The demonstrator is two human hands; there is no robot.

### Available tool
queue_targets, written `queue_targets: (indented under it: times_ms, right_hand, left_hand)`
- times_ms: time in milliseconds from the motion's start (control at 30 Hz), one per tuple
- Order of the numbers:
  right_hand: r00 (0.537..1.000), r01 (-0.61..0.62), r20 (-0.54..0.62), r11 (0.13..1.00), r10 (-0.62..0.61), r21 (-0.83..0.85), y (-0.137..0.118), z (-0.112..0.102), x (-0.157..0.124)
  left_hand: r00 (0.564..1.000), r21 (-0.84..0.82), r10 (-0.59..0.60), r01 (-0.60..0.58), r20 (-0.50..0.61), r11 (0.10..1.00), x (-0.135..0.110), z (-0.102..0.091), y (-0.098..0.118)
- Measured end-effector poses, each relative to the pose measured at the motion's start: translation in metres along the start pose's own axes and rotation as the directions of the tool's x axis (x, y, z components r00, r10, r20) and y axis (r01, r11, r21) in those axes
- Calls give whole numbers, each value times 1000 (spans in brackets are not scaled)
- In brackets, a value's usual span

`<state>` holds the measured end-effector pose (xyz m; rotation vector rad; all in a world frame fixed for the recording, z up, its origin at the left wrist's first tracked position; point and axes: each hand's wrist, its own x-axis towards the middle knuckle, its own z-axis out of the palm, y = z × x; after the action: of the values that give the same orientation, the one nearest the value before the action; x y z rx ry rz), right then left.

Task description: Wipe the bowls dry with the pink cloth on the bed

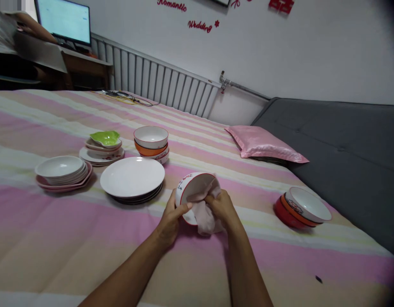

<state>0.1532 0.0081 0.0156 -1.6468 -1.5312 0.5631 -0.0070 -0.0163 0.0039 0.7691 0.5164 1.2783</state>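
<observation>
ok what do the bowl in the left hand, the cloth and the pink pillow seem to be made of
Bowl: probably glazed ceramic; smooth white surface, red rim, printed-looking decoration.
Cloth: soft, matte fabric, bunching in loose folds; exact fibre unclear.
Pink pillow: satin-like cover, judging by its glossy highlights; silk or synthetic, can't tell.

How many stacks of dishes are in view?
5: on the left, a small-plate stack, a green-topped stack and a large-plate stack; a rear bowl stack just beyond these; a right-side bowl stack. No whole stack looks hidden. The held bowl isn't counted.
</observation>
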Motion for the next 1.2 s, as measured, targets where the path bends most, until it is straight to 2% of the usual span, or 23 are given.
queue_targets:
  times_ms: [100, 200, 267, 400, 533, 667, 767, 1000, 1200]
  right_hand:
    - [999, 11, -30, 999, -12, -38, -2, -7, 0]
    - [994, 91, -45, 987, -98, -133, -7, -14, -1]
    - [988, 137, -40, 968, -148, -209, -10, -18, -4]
    - [985, 147, -41, 930, -171, -338, -18, -21, -9]
    - [974, 216, 15, 895, -228, -390, -23, -20, -12]
    - [962, 268, 51, 889, -269, -371, -24, -19, -13]
    - [959, 280, 52, 906, -278, -317, -22, -20, -11]
    - [959, 282, -1, 957, -282, -69, -12, -20, -6]
    - [982, 172, -60, 978, -180, -115, -13, -15, -3]
  left_hand:
    - [997, 16, -68, 67, 44, 998, 1, 1, 2]
    - [992, 116, -121, 115, 41, 986, 2, -1, 4]
    - [993, 206, -108, 97, 41, 974, 3, -3, 4]
    - [994, 398, -52, 9, 97, 917, 7, -7, 5]
    - [988, 526, -45, -40, 148, 850, 10, -12, 3]
    - [995, 583, -62, 2, 82, 813, 11, -14, 1]
    - [997, 563, -65, 37, 30, 826, 9, -13, 0]
    - [992, 298, -66, 30, 109, 954, 3, -6, 2]
    - [996, 133, -32, 21, 81, 991, 1, -9, -3]
